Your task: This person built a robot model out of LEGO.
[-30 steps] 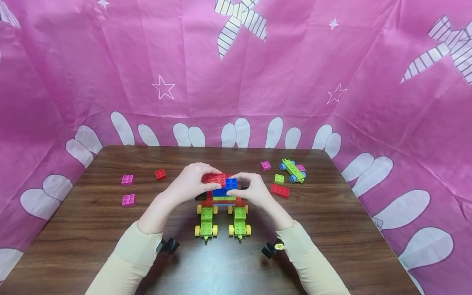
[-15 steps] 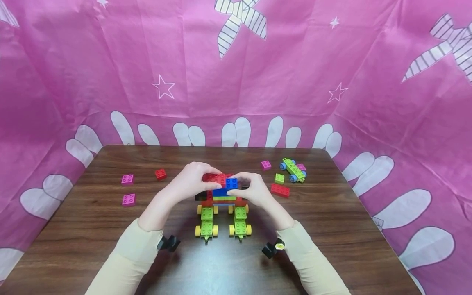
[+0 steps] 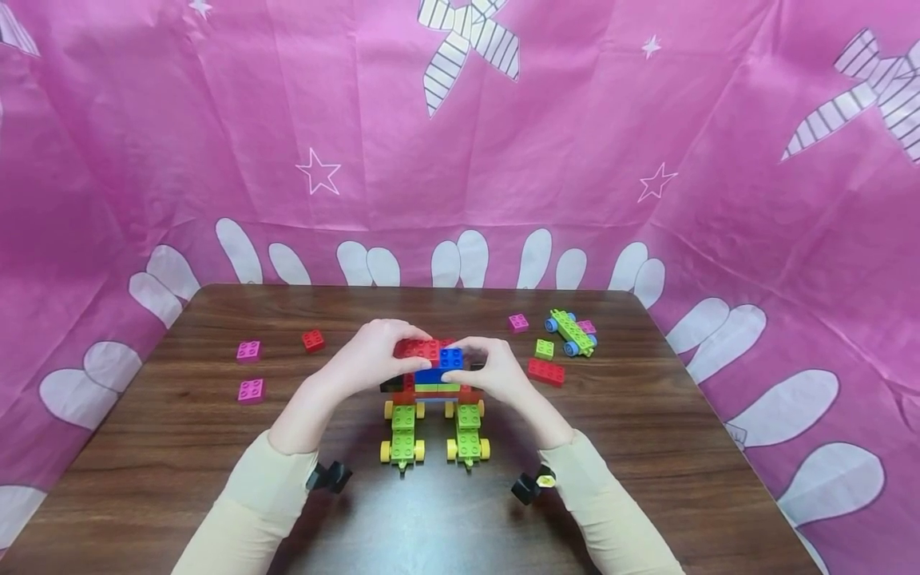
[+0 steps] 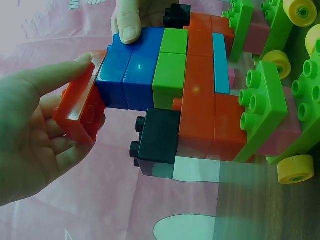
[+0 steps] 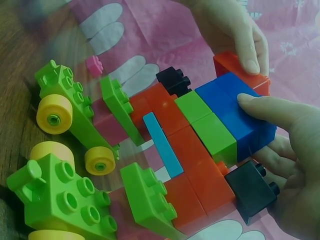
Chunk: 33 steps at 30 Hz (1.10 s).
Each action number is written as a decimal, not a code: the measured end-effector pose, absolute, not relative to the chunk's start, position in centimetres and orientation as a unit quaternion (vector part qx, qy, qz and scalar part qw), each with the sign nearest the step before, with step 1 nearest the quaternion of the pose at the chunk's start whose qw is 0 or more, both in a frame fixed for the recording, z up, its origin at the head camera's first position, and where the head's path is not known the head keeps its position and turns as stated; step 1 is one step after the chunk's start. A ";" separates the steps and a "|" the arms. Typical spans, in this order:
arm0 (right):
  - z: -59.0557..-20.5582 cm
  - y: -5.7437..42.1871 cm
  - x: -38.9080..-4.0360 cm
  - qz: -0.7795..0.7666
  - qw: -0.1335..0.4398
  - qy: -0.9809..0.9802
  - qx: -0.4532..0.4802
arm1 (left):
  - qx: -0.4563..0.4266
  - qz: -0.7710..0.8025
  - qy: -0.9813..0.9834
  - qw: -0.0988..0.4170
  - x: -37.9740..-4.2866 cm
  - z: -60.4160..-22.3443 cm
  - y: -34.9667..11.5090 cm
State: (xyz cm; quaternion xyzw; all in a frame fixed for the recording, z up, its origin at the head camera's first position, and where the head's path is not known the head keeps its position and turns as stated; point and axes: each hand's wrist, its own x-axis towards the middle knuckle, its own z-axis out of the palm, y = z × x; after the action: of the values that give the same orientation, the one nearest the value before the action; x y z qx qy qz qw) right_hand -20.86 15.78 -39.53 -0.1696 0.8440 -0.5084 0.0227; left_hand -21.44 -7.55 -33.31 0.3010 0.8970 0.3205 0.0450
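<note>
A blocky toy-brick figure stands upright on two green wheeled bases with yellow wheels. My left hand pinches a red brick between thumb and fingers. That brick sits tilted against the upper end of the blue bricks; whether its studs are engaged cannot be told. From the other side my right hand grips the blue bricks, its thumb flat on their near face. Below them come green bricks, a red body with a light-blue plate, and black bricks at the sides.
Pink bricks and a small red brick lie on the wooden table at left. At right are a long red brick, a small green brick and a blue-wheeled green base. A pink curtain hangs behind.
</note>
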 end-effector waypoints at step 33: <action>-36.8 20.6 -21.6 -0.466 -0.102 0.861 -0.179 | 0.324 0.316 0.892 -0.012 -21.2 -34.1 -8.5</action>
State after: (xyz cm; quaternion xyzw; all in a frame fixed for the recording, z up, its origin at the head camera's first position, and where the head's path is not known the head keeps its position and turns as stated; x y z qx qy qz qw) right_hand -21.62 20.60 -36.84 -0.1787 0.8606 -0.4659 -0.1024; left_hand -21.25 -8.48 -34.09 0.3243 0.8916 0.3158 -0.0115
